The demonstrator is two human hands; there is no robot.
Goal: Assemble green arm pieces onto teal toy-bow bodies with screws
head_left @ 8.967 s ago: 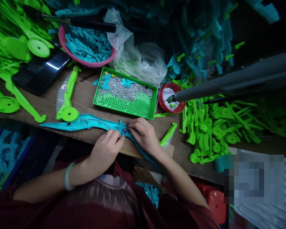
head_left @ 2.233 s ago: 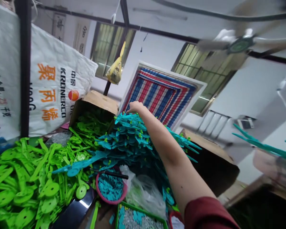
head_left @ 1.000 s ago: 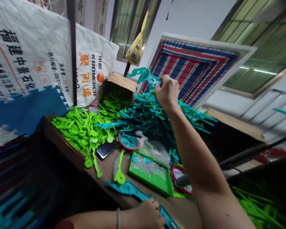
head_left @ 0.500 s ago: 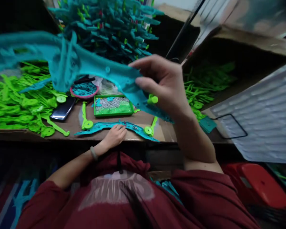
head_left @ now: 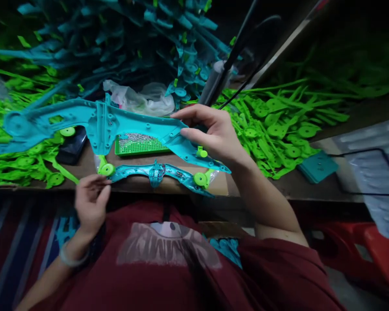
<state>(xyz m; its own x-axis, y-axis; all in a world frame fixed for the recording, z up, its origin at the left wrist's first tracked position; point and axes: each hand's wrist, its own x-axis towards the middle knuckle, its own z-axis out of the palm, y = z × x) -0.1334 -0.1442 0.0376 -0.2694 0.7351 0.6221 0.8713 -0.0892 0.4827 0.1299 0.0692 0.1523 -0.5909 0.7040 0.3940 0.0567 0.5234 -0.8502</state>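
My right hand (head_left: pixel 210 134) pinches the upper edge of a teal plastic toy bow half (head_left: pixel 132 121) near its right end, holding it raised over the table with its ribbed inner side showing. A small green peg (head_left: pixel 201 151) sticks out by my fingers. Below lies the lower toy bow half (head_left: pixel 136 169), fitted with thin wires and a green wheel (head_left: pixel 201 179) near each end. My left hand (head_left: pixel 92 198) curls around its left tip, which the fingers hide. The left green wheel (head_left: pixel 107 169) is just above those fingers.
A green perforated tray (head_left: pixel 142 147) of small metal pieces stands behind, partly covered. Piles of green arms (head_left: pixel 272 125) lie right and left. A dark phone (head_left: pixel 71 147), a plastic bag (head_left: pixel 145 99) and stacked teal parts (head_left: pixel 116 47) are also there. Teal plates (head_left: pixel 318 166) sit at right.
My left hand has moved from the middle of the lower bow half to its left end. My right hand has brought the raised half lower, closer above the other. The view has tilted.
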